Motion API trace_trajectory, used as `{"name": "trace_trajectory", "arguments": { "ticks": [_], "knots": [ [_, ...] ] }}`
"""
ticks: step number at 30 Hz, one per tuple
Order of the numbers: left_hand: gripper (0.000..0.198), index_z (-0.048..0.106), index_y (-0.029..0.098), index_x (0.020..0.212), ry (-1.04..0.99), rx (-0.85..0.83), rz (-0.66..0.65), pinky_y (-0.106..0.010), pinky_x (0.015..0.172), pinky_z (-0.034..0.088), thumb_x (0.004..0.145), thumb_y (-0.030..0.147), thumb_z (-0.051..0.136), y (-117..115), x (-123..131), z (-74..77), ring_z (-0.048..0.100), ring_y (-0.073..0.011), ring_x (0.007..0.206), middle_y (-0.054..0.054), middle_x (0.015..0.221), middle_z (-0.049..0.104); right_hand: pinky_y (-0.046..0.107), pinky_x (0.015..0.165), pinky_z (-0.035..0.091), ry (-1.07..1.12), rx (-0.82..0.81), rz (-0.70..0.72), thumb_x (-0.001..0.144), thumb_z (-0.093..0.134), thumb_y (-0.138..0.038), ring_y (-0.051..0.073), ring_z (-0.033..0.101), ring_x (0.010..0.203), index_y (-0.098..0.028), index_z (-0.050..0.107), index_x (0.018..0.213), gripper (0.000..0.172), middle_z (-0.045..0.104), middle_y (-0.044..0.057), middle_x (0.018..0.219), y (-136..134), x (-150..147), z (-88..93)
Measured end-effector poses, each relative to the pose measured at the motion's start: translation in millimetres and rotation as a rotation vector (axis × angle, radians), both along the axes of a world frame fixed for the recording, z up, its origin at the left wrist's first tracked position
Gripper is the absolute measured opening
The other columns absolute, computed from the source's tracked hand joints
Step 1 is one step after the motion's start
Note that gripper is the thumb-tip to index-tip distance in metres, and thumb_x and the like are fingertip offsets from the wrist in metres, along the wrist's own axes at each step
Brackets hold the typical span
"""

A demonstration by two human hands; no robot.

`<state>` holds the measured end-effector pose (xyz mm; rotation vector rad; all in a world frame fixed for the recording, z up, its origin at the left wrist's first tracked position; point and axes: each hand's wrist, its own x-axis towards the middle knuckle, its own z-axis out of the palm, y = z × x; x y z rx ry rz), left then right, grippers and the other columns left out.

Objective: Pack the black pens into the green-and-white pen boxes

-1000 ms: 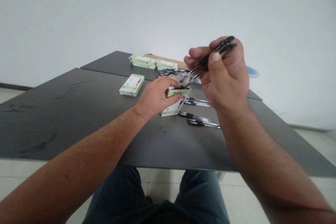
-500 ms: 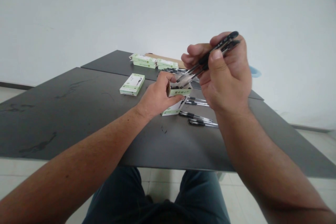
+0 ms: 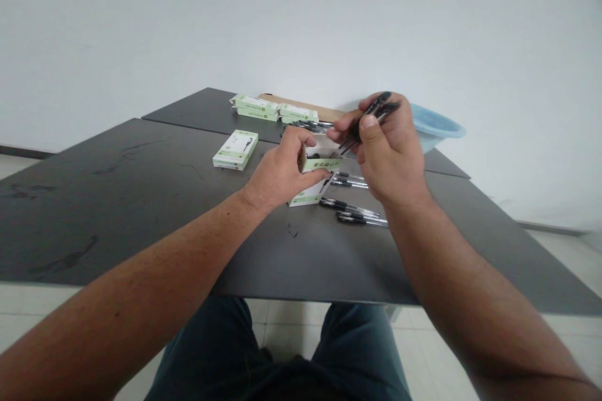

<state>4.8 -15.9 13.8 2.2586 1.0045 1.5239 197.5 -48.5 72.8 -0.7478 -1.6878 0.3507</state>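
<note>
Left hand (image 3: 282, 173) grips 1 green box (image 3: 318, 165) (print unreadable); right hand (image 3: 390, 156) pinches perhaps 3 pens (image 3: 375, 108).

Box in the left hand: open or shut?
Open: the box, gripped by the left hand, gapes at its top end, where pens in the right hand go in.

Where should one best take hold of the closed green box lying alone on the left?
By its two long sides, coming from above: the box lies flat on the table, with both long sides free.
</note>
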Motion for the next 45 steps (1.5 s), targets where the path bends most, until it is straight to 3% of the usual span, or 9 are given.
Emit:
{"name": "trace_trajectory", "arguments": {
  "ticks": [7,10,13,19,23,28,31,37,45],
  "knots": [
    [0.057,0.051,0.028,0.118,-0.014,0.018,-0.018,-0.027,0.066,0.046,0.077,0.023,0.091,5,-1,-4.5,0.058,-0.0112,0.068,0.009,0.086,0.055,0.048,0.094,0.06,-0.39,-0.173,-0.343,0.094,0.067,-0.027,0.026,0.072,0.094,-0.021,0.074,0.112,0.02,0.078,0.007,0.104,-3,5,4.8],
    [0.059,0.051,0.028,0.119,-0.01,0.023,-0.008,-0.027,0.067,0.048,0.077,0.024,0.091,5,-1,-5.2,0.059,-0.0114,0.069,0.008,0.09,0.057,0.046,0.096,0.062,-0.332,-0.173,-0.264,0.093,0.069,-0.027,0.026,0.074,0.099,-0.021,0.073,0.125,0.033,0.079,0.008,0.114,-3,12,-0.3],
    [0.059,0.051,0.029,0.119,-0.001,0.026,-0.009,-0.028,0.069,0.049,0.077,0.025,0.092,4,-1,-4.3,0.06,-0.0124,0.07,0.007,0.092,0.058,0.045,0.101,0.062,-0.254,-0.008,-0.246,0.098,0.068,-0.029,0.025,0.075,0.108,-0.026,0.073,0.127,0.03,0.08,0.008,0.123,-6,19,-5.9],
    [0.06,0.05,0.029,0.119,0.012,0.03,-0.017,-0.029,0.071,0.051,0.076,0.028,0.092,5,-1,-4.7,0.061,-0.0128,0.072,0.006,0.096,0.061,0.053,0.111,0.057,-0.561,0.153,-0.198,0.103,0.061,-0.023,0.029,0.074,0.118,-0.028,0.082,0.111,0.023,0.083,0.007,0.118,-18,24,-6.8],
    [0.062,0.05,0.029,0.121,0.001,0.015,-0.009,-0.031,0.072,0.053,0.076,0.028,0.092,8,-1,-6.0,0.06,-0.014,0.071,0.006,0.09,0.059,0.051,0.101,0.061,-0.519,0.162,-0.25,0.101,0.066,-0.028,0.031,0.073,0.117,-0.029,0.082,0.118,0.023,0.082,0.008,0.119,-29,36,-5.8],
    [0.062,0.052,0.028,0.122,-0.019,0.003,-0.01,-0.035,0.078,0.057,0.074,0.027,0.092,9,0,-5.9,0.065,-0.0172,0.079,0.004,0.093,0.059,0.039,0.087,0.06,-0.809,-0.131,-0.272,0.098,0.067,-0.023,0.024,0.074,0.091,-0.024,0.081,0.115,0.022,0.082,0.007,0.106,-49,57,-14.7],
    [0.062,0.054,0.027,0.122,-0.022,-0.014,-0.012,-0.036,0.078,0.057,0.073,0.026,0.092,8,0,-4.7,0.066,-0.019,0.083,0.004,0.092,0.057,0.038,0.092,0.058,-1.092,-0.341,-0.197,0.1,0.065,-0.021,0.025,0.075,0.096,-0.021,0.08,0.118,0.024,0.082,0.009,0.11,-54,67,-30.0],
    [0.061,0.054,0.028,0.121,-0.007,-0.026,0.003,-0.036,0.078,0.057,0.073,0.027,0.092,6,-1,-3.5,0.067,-0.0196,0.085,0.002,0.095,0.059,0.047,0.109,0.054,-1.285,-0.414,-0.251,0.105,0.059,-0.025,0.033,0.072,0.121,-0.019,0.078,0.124,0.028,0.079,0.015,0.125,-55,74,-54.7],
    [0.064,0.054,0.028,0.121,-0.049,-0.047,-0.022,-0.036,0.079,0.058,0.071,0.028,0.093,8,0,-4.6,0.069,-0.0225,0.093,0.002,0.095,0.058,0.043,0.1,0.054,-1.32,-0.523,-0.233,0.1,0.065,-0.027,0.032,0.071,0.111,-0.019,0.077,0.119,0.024,0.078,0.013,0.116,-55,70,-53.0]
  ]
}}
